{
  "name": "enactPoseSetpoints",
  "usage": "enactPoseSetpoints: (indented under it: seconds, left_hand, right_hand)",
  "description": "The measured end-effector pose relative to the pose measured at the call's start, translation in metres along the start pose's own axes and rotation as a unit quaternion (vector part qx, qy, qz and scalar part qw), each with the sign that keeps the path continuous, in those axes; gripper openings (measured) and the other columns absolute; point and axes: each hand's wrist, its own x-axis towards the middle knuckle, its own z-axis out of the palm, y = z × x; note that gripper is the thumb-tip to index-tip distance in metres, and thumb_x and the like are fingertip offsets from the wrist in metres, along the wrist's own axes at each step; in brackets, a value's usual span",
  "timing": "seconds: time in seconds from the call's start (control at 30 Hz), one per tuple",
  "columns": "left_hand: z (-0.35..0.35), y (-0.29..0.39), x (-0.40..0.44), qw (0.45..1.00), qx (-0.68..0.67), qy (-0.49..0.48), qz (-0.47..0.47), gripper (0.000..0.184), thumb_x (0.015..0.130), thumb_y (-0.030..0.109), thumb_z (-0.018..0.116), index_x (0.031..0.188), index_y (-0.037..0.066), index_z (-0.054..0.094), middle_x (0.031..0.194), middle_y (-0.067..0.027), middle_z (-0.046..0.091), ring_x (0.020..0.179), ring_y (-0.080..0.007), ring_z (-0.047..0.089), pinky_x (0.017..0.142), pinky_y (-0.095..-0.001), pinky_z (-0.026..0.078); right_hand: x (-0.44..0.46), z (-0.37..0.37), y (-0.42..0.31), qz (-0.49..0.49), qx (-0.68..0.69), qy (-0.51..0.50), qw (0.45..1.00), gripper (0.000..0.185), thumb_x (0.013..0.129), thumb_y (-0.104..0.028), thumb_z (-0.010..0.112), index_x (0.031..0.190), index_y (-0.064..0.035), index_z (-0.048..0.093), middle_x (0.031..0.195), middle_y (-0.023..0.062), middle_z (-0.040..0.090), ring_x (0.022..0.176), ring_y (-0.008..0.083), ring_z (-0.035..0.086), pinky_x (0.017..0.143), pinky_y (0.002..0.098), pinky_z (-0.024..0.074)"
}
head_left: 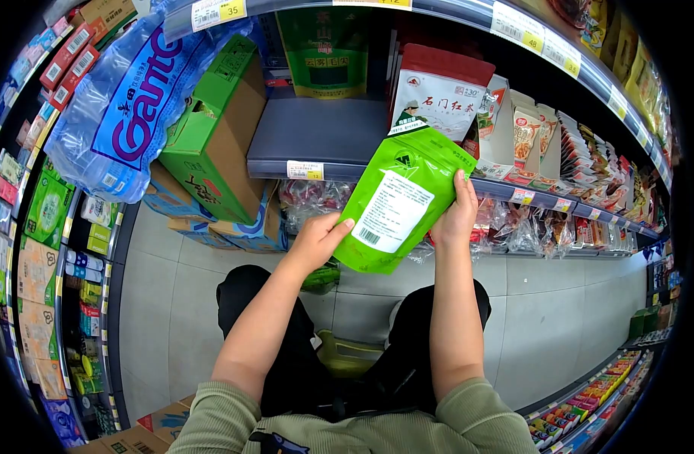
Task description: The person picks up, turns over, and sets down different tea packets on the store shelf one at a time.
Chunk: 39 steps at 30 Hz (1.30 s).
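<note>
A bright green pouch (pixel 399 200) with a white printed label and barcode is held up before me, tilted, its label side facing me. My left hand (pixel 317 240) grips its lower left edge, the thumb lying on the front. On the right edge my right hand (pixel 457 212) pinches the pouch, closed around it; the fingers behind are hidden. Just beyond stands a red and white pouch (pixel 440 94) on the shelf (pixel 317 136). Further back on that shelf is a dark green and gold pouch (pixel 324 53).
To the left, a plastic-wrapped Ganten water pack (pixel 127 106) rests near a green carton (pixel 214 136). Small snack packets (pixel 529 132) line the shelf at right. Bagged goods (pixel 529 231) lie below. Another shelf rack (pixel 52 250) runs along the left. Grey floor tiles (pixel 544 303) surround my legs.
</note>
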Motion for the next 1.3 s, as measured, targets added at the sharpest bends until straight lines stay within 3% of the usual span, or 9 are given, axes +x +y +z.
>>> enactPoseSetpoints:
  seconds: [0.27,0.33,0.4,0.47,0.63,0.73,0.93,1.13,1.3]
  left_hand:
    - [0.004,0.000,0.000,0.996,-0.086,0.018,-0.028,0.030,0.091,0.024,0.050,0.093,-0.004,0.058,0.074,-0.0085,0.061,0.068,-0.0105,0.052,0.062,-0.0266,0.042]
    - [0.004,0.003,0.000,0.983,-0.174,0.038,-0.046,0.029,0.092,0.022,0.049,0.097,-0.005,0.058,0.082,-0.0043,0.061,0.074,-0.0080,0.051,0.067,-0.0241,0.042]
    - [0.002,0.009,0.001,0.978,-0.198,0.057,-0.037,0.029,0.092,0.022,0.048,0.099,-0.005,0.058,0.086,-0.0038,0.061,0.077,-0.0079,0.052,0.070,-0.0234,0.042]
    - [-0.001,0.010,0.003,0.972,-0.221,0.076,-0.028,0.029,0.093,0.021,0.048,0.100,-0.005,0.057,0.089,-0.0033,0.061,0.079,-0.0078,0.052,0.072,-0.0226,0.042]
    - [-0.011,0.012,0.006,0.942,-0.284,0.180,-0.007,0.028,0.093,0.019,0.046,0.104,-0.005,0.056,0.097,-0.0056,0.061,0.086,-0.0091,0.054,0.079,-0.0236,0.042]
    - [-0.017,0.011,0.006,0.938,-0.273,0.213,-0.004,0.028,0.093,0.020,0.046,0.105,-0.005,0.056,0.098,-0.0062,0.061,0.087,-0.0095,0.054,0.079,-0.0239,0.042]
    - [-0.018,0.007,0.007,0.932,-0.285,0.222,0.016,0.028,0.093,0.019,0.047,0.104,-0.005,0.056,0.097,-0.0062,0.061,0.086,-0.0094,0.054,0.078,-0.0237,0.042]
    - [-0.017,0.002,0.011,0.931,-0.304,0.201,-0.023,0.024,0.092,0.015,0.048,0.101,-0.005,0.057,0.095,-0.0058,0.061,0.085,-0.0089,0.054,0.077,-0.0235,0.042]
    - [-0.009,0.005,0.018,0.943,-0.227,0.237,0.059,0.025,0.087,0.006,0.052,0.110,-0.001,0.045,0.108,-0.0085,0.051,0.095,-0.0145,0.048,0.080,-0.0277,0.041]
  right_hand:
    - [-0.001,0.005,0.000,0.014,-0.023,0.017,0.999,0.026,0.091,-0.019,0.049,0.105,0.0031,0.054,0.105,0.0120,0.060,0.094,0.0191,0.058,0.085,0.0305,0.0445]
    - [-0.002,0.001,0.005,0.033,-0.035,-0.015,0.999,0.024,0.091,-0.018,0.049,0.101,0.0025,0.056,0.101,0.0109,0.061,0.092,0.0183,0.059,0.083,0.0296,0.0451]
    - [-0.007,0.004,0.010,0.046,-0.052,-0.016,0.997,0.021,0.090,-0.018,0.050,0.097,0.0008,0.056,0.095,0.0089,0.063,0.087,0.0169,0.060,0.078,0.0289,0.0474]
    - [-0.012,0.007,0.017,0.108,-0.061,-0.050,0.991,0.012,0.088,-0.013,0.054,0.091,-0.0022,0.058,0.086,0.0055,0.063,0.072,0.0125,0.060,0.063,0.0239,0.0479]
    - [-0.026,0.015,0.037,0.142,-0.248,-0.123,0.950,0.013,0.083,-0.014,0.061,0.090,-0.0024,0.063,0.071,-0.0019,0.060,0.062,0.0035,0.051,0.053,0.0175,0.0377]
    - [-0.035,0.025,0.039,0.161,-0.242,-0.194,0.937,0.021,0.086,-0.014,0.059,0.102,0.0001,0.059,0.087,0.0013,0.063,0.075,0.0066,0.055,0.069,0.0203,0.0435]
    - [-0.036,0.022,0.042,0.151,-0.247,-0.220,0.931,0.028,0.088,-0.016,0.056,0.111,0.0008,0.056,0.104,0.0053,0.060,0.093,0.0099,0.053,0.084,0.0253,0.0409]
    - [-0.041,0.023,0.041,0.109,-0.269,-0.217,0.932,0.028,0.090,-0.017,0.053,0.111,0.0007,0.056,0.102,0.0036,0.060,0.092,0.0094,0.052,0.084,0.0244,0.0403]
    - [-0.043,0.030,0.033,0.022,-0.308,-0.210,0.928,0.025,0.092,-0.019,0.050,0.102,0.0023,0.057,0.093,0.0038,0.059,0.085,0.0094,0.051,0.077,0.0250,0.0414]
